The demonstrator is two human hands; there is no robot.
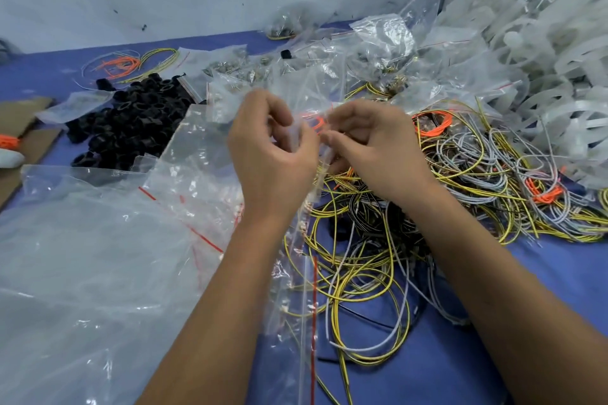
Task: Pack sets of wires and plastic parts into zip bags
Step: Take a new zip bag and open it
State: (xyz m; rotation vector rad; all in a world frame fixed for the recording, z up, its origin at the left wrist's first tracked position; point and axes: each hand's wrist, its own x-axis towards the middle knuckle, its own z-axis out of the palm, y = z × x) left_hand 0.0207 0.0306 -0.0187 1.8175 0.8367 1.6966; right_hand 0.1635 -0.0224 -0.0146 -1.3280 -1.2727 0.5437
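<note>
Both hands are raised over the middle of the blue table (pixel 543 273). My left hand (pixel 266 154) and my right hand (pixel 371 145) pinch a small clear zip bag (pixel 309 99) between them, fingers curled at its mouth. An orange wire (pixel 314 122) shows inside the bag. Under the hands lies a tangle of yellow, grey and black wires (pixel 460 181). A heap of black plastic parts (pixel 131 118) sits to the left.
Large clear zip bags with red strips (pixel 108 256) cover the near left. Filled bags (pixel 362 52) and white plastic rings (pixel 552 69) pile up at the back right. Loose orange and yellow wires (pixel 131 64) lie far left; cardboard (pixel 19 128) lies at the left edge.
</note>
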